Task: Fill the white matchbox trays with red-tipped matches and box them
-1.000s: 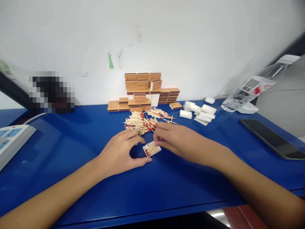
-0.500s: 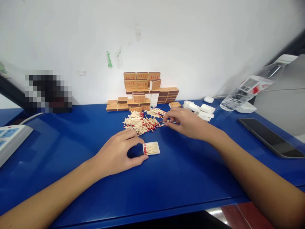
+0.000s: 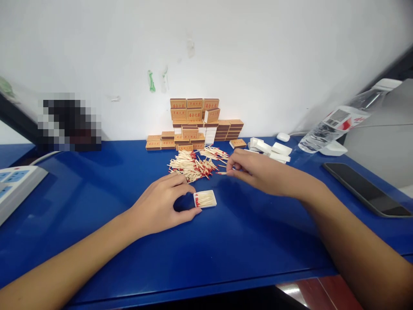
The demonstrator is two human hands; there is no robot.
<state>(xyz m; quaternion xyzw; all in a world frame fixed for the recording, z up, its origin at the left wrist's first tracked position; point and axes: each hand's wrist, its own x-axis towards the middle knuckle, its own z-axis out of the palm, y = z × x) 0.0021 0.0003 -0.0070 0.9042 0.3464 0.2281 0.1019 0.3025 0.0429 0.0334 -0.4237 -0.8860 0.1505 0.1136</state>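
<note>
My left hand (image 3: 167, 202) grips the left end of a small white matchbox tray (image 3: 215, 203) between thumb and fingers, on the blue table. Inside the tray lie several matches (image 3: 205, 198), their red heads toward my left hand. My right hand (image 3: 247, 170) is closed in a pinch on matches (image 3: 222, 173), whose red tips point left past the fingertips; how many it holds I cannot tell. Just left of it a loose heap of red-headed matches (image 3: 190, 165) is spread over the table, with a smaller bunch (image 3: 213, 152) behind.
Orange matchboxes (image 3: 194, 114) are stacked against the wall. Right of them lie one matchbox (image 3: 238, 143) and several white trays (image 3: 274, 150). A water bottle (image 3: 335, 122) leans at the right near a phone (image 3: 366, 189). A power strip (image 3: 22, 185) sits at the left.
My right hand has drawn back slightly toward me and to the right from the heap, with matches in its pinch. My left hand stays on the tray. The view has shifted slightly.
</note>
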